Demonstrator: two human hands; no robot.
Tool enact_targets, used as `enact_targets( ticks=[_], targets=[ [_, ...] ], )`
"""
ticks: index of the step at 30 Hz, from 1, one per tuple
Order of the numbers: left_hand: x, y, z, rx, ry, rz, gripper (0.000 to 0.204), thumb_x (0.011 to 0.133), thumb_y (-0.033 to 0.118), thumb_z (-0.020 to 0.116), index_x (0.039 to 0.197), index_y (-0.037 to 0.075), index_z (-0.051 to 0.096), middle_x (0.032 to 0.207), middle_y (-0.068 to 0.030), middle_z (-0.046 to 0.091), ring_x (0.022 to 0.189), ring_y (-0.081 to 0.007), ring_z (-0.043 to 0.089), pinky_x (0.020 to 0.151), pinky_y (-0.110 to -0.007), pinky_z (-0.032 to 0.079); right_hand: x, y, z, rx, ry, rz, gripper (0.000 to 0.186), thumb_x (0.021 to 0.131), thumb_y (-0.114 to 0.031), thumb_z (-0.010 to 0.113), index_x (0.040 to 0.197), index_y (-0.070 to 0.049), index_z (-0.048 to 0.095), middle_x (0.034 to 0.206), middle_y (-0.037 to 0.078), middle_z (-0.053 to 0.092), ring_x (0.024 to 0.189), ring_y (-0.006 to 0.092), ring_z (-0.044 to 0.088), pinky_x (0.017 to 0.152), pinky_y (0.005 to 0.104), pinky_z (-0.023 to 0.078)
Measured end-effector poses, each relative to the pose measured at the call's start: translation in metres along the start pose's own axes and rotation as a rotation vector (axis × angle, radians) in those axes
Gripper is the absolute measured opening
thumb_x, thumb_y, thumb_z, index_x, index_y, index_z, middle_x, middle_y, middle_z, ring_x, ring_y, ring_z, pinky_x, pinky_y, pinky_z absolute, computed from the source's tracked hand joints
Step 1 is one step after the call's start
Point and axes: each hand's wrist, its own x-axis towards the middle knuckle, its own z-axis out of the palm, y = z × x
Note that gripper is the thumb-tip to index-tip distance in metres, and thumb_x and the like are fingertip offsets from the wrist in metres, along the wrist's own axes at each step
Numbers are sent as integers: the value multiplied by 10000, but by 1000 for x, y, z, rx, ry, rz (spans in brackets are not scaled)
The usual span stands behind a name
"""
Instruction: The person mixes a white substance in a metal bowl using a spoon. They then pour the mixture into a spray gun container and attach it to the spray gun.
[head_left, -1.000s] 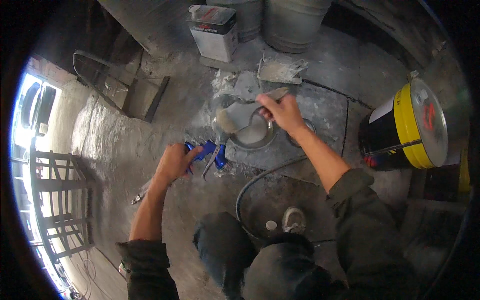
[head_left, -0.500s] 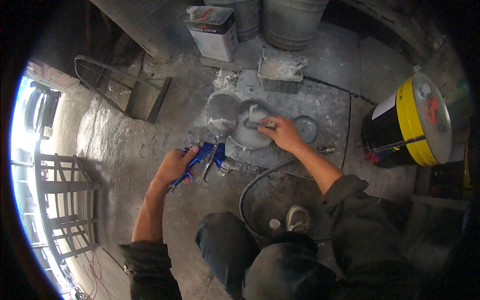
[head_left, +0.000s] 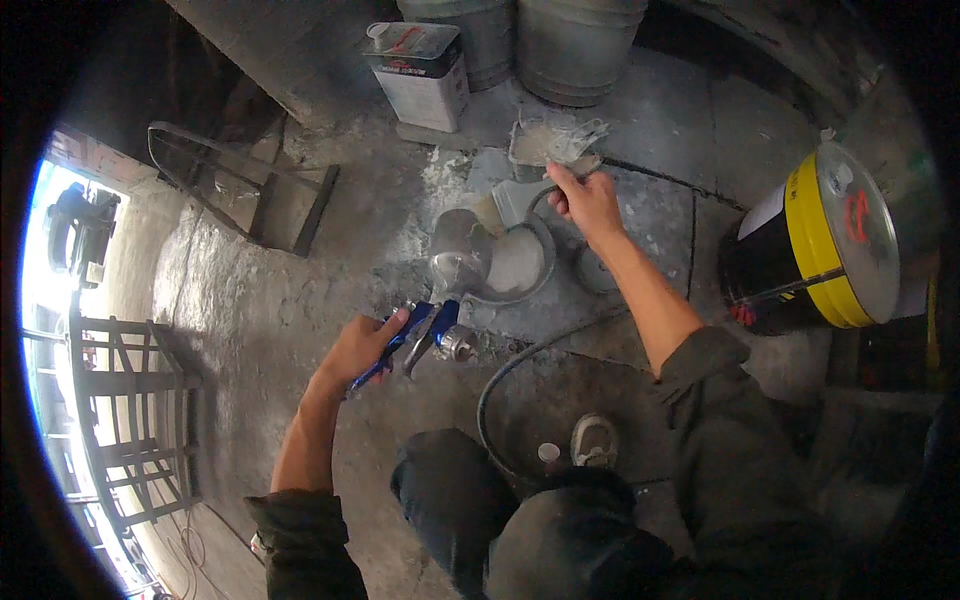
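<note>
My left hand point(head_left: 360, 350) is closed round the grip of a blue spray gun point(head_left: 428, 325). The gun's metal cup point(head_left: 460, 255) tilts over the left rim of a round bowl point(head_left: 545, 283) of pale grey paint point(head_left: 519, 258). Above the bowl's far edge, my right hand point(head_left: 590, 203) grips a flat, wide paint brush point(head_left: 514, 200), its bristles pointing left toward the cup's far side. The cup's inside does not show.
Behind the bowl stand a paint-crusted tray point(head_left: 540, 145), a rectangular can point(head_left: 420, 85) and grey drums point(head_left: 580, 50). A round lid point(head_left: 598, 268) and a hose point(head_left: 510, 365) lie nearby. At right is a black-and-yellow drum point(head_left: 800, 240); at left, a metal frame point(head_left: 260, 195).
My right hand has lifted the brush out of the bowl and moved away from me, up and to the right. The spray gun and its cup have shifted slightly right.
</note>
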Motion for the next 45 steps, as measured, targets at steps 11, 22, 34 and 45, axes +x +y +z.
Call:
enact_targets(
  ticks=[11, 22, 34, 45],
  targets=[
    [-6, -22, 5, -267, 24, -101, 686, 941, 653, 477, 688, 24, 584, 510, -52, 528, 396, -138, 518, 376, -281, 397, -29, 15, 22, 224, 4, 129, 328, 902, -348, 687, 835, -28, 673, 652, 55, 638, 521, 102, 553, 469, 258, 414],
    [26, -69, 19, -1036, -395, -37, 625, 957, 670, 367, 762, 98, 531, 474, -18, 421, 331, -131, 365, 314, -260, 289, -59, 48, 34, 374, 97, 147, 344, 893, -345, 711, 861, -3, 700, 682, 66, 666, 556, 125, 589, 518, 279, 457],
    [32, -72, 25, -1494, -789, 71, 450, 871, 538, 634, 881, 113, 486, 565, 7, 423, 384, -94, 354, 342, -233, 307, -71, 96, 21, -545, -76, -168, 285, 865, -308, 729, 1034, -79, 733, 821, 93, 724, 720, 194, 681, 678, 328, 519],
    [32, -74, 38, -1481, -915, 99, 426, 784, 501, 700, 834, 135, 487, 533, 39, 397, 366, -77, 329, 331, -220, 261, -61, 18, 42, 364, 81, -5, 233, 926, -253, 687, 964, -24, 706, 745, 25, 687, 604, 60, 578, 511, 215, 429]
  ],
)
